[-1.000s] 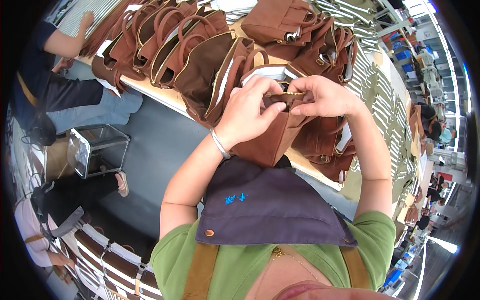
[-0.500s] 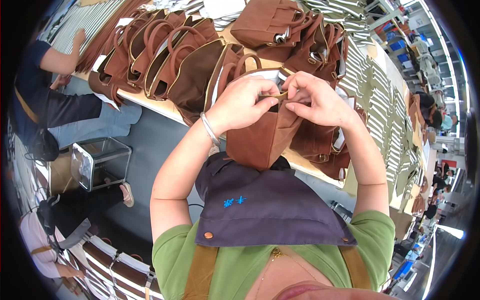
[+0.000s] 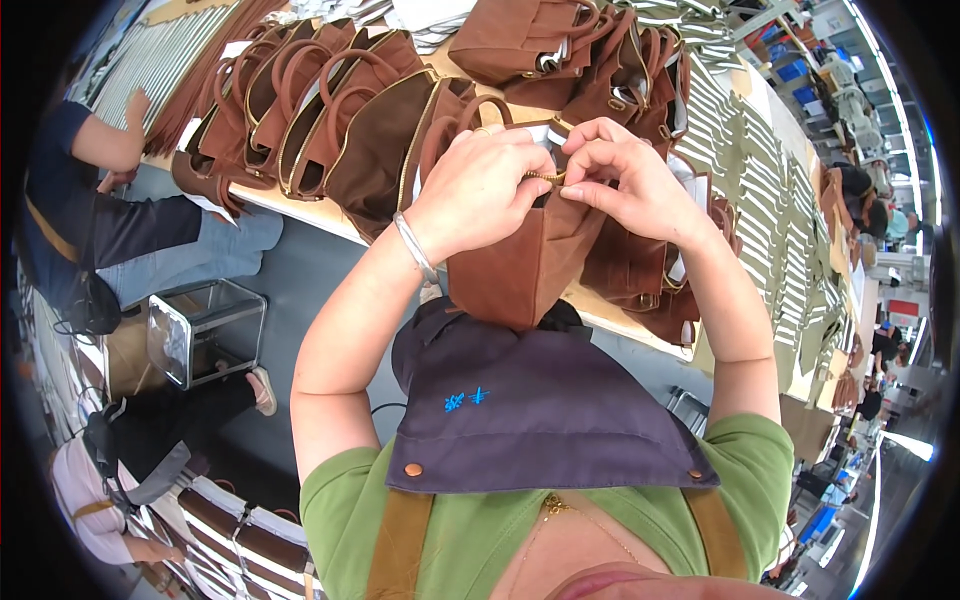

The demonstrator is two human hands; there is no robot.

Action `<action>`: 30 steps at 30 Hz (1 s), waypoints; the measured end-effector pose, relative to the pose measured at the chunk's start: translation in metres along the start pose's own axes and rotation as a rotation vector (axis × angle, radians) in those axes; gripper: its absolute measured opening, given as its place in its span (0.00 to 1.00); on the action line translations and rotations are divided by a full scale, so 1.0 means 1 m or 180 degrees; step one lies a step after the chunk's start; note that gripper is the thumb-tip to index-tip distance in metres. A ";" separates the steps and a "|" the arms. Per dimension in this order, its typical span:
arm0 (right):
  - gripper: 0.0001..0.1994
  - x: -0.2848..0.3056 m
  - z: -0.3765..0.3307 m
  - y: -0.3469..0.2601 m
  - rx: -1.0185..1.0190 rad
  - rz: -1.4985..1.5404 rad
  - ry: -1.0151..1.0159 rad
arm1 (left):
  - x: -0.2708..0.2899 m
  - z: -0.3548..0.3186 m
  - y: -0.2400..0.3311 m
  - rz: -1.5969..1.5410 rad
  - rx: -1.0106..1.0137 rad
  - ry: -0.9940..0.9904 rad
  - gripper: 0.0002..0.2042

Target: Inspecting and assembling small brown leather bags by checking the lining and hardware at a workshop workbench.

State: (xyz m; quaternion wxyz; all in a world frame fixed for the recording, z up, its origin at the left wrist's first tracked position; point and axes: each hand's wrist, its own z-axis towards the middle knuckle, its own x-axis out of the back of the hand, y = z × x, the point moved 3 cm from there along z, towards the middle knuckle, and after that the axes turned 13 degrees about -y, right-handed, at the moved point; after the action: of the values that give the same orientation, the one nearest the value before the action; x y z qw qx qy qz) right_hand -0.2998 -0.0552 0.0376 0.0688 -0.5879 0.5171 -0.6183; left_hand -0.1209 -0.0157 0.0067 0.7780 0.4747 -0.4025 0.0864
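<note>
A brown handbag point(image 3: 505, 265) stands tilted at the table's near edge, in front of my dark apron. Along its top opening runs a brass-toothed zipper point(image 3: 541, 177). My left hand point(image 3: 483, 192), with a silver bangle at the wrist, is closed on the zipper's left part, fingers bent over the bag's rim. My right hand point(image 3: 632, 187) pinches the zipper's other end at the bag's corner, thumb against forefinger. A short piece of zipper shows between the two hands. Pale lining shows behind them. The fingers hide any slider.
Several brown handbags point(image 3: 375, 150) stand open in a row at the left; more bags point(image 3: 520, 45) are piled at the back and right. Striped olive-and-white pieces point(image 3: 755, 200) cover the table's right side. A co-worker point(image 3: 90, 220) sits at the left, near a metal-framed stool point(image 3: 205, 330).
My right fingers have drawn in closer to the zipper, and my left hand has turned slightly over it. The bag has shifted slightly left in view.
</note>
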 end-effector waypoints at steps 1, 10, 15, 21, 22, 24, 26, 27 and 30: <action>0.05 0.000 0.000 0.001 0.0016 -0.0028 0.0024 | 0.000 0.000 0.000 0.0052 -0.0045 0.0026 0.04; 0.06 -0.002 0.003 0.000 0.0055 0.0054 0.0067 | 0.000 0.001 -0.002 -0.0126 -0.0059 -0.0148 0.03; 0.07 -0.002 0.003 -0.001 0.0042 0.0023 0.0081 | 0.000 0.001 -0.002 -0.0023 -0.0065 -0.0180 0.03; 0.07 -0.004 0.004 0.003 -0.0014 0.0187 0.0046 | 0.001 0.002 0.000 0.0019 -0.0081 -0.0203 0.03; 0.06 -0.004 0.004 0.003 -0.0139 0.0305 0.0019 | 0.001 0.002 0.000 -0.0007 -0.0104 -0.0205 0.03; 0.06 -0.004 0.004 0.003 -0.0264 0.0422 -0.0008 | -0.001 0.002 -0.003 -0.0199 -0.0118 -0.0243 0.03; 0.06 -0.004 0.003 0.001 -0.0153 0.0330 -0.0037 | -0.001 0.002 -0.004 -0.0390 -0.0134 -0.0280 0.03; 0.06 -0.003 0.003 -0.001 -0.0153 0.0327 -0.0038 | -0.001 0.002 -0.003 -0.0347 -0.0202 -0.0250 0.03; 0.14 -0.003 0.004 -0.005 -0.0292 0.0699 -0.0069 | 0.000 0.000 0.002 -0.0174 -0.0162 -0.0204 0.03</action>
State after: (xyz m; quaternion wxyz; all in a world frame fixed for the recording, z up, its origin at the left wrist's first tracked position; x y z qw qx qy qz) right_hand -0.2935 -0.0533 0.0385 0.1146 -0.5369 0.6054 -0.5763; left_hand -0.1220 -0.0147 0.0087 0.7786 0.4680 -0.4162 0.0396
